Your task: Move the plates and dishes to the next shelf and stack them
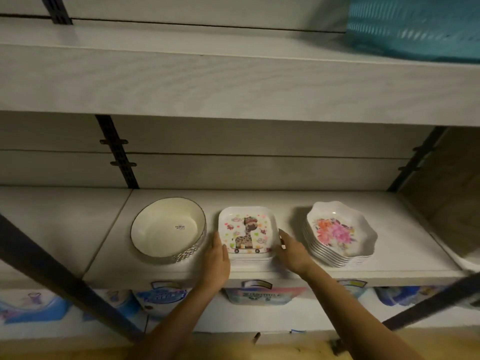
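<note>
Since the stack of square white plastic plates with a cartoon giraffe print [246, 236] looks thin-walled and glossy, I judge it light, stiff and somewhat slippery; best held by opposite rims, lifting from under the bottom plate so the pile moves as one. It sits mid-shelf on the pale wood-grain shelf board [285, 271], between the round cream bowls with a dark rim [166, 227] and the stack of scalloped white dishes with pink flowers [337, 235]. Left hand [217, 258] lies flat, fingers extended, against the stack's left edge; right hand [292, 249] spread at the right edge. Neither hand has closed; nothing lifted.
</note>
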